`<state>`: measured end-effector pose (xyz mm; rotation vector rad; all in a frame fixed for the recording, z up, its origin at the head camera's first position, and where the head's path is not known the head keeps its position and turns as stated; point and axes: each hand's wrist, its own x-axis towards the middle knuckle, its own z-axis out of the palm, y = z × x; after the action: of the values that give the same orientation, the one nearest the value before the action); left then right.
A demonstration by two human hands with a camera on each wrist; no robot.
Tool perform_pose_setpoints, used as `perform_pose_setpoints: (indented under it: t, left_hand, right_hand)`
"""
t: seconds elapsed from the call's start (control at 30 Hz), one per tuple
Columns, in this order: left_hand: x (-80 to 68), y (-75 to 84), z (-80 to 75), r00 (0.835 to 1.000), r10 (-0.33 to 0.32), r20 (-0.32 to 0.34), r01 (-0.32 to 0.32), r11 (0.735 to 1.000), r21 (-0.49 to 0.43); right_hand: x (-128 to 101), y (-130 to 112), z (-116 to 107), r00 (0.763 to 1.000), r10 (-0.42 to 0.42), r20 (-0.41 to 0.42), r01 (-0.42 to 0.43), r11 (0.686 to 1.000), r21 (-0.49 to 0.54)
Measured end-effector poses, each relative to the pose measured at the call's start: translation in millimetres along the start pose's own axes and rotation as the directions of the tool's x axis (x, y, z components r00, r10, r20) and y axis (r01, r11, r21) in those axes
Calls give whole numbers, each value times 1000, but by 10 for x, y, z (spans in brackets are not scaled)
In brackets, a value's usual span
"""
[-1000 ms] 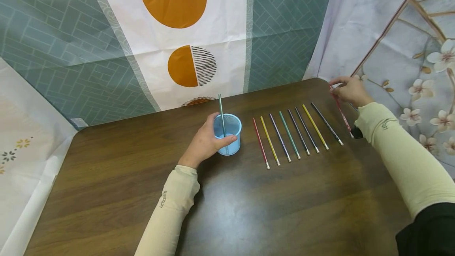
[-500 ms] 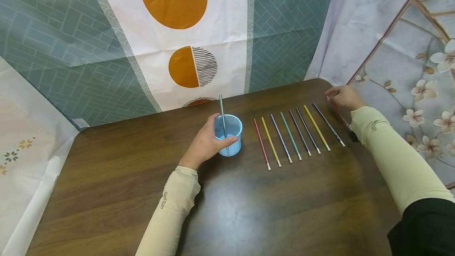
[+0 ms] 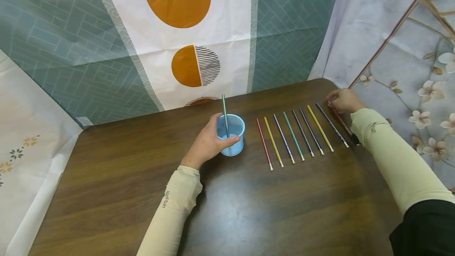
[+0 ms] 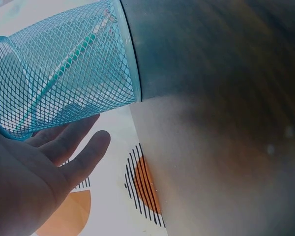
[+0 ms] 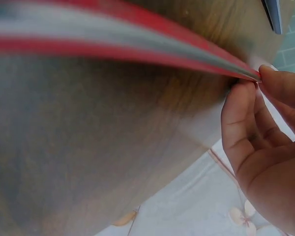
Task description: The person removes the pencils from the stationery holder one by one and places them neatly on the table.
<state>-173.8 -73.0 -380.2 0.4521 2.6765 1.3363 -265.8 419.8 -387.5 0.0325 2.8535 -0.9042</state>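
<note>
1. Left hand (image 3: pixel 206 145), frame centre, wraps the mesh cup (image 3: pixel 232 134); light, rigid, one pencil (image 3: pixel 225 115) upright inside.
2. Right hand (image 3: pixel 342 100), right edge, pinches the far tip of the red pencil (image 3: pixel 340 119): likely thin, light, stiff, rolls easily. Mid-shaft grip looks steadier.

Head view: even, soft indoor light, sharp focus; pale sheen on desk (image 3: pixel 231 208), faint shadows beside both sleeves. Wide-angle bending at frame edges. Left wrist view: mesh cup (image 4: pixel 64 69) sharp, desk surface behind it smeared and dim. Right wrist view: red pencil (image 5: pixel 137 49) badly out of focus; fingers (image 5: pixel 241 118) clearer.
</note>
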Motion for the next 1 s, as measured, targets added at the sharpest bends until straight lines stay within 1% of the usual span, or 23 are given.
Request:
perform_pose_setpoints:
  t: [0.1, 0.23, 0.5, 0.77, 0.87, 1.0]
  left_hand:
    - [3, 4, 5, 1000, -6, 8, 6, 1000, -1]
    - [4, 7, 6, 1000, -4, 6, 4, 1000, 6]
    - [-3, 17, 0, 1000, -7, 5, 7, 1000, 5]
    - [-9, 17, -21, 1000, 2, -4, -2, 1000, -2]
    - [-17, 12, -21, 1000, -1, -8, 1, 1000, -5]
    - [-18, 16, -11, 1000, -4, 4, 4, 1000, -3]
  right_hand:
    - [-1, 9, -5, 1000, -4, 0, 4, 1000, -1]
    - [-3, 11, -19, 1000, -18, -2, 18, 999, -32]
    - [-13, -5, 1, 999, -50, -5, 49, 990, -134]
    - [19, -72, -9, 999, -27, 17, 29, 991, -132]
    - [23, -95, 8, 999, -33, 12, 34, 991, -129]
    - [13, -97, 26, 999, -38, 5, 39, 990, -133]
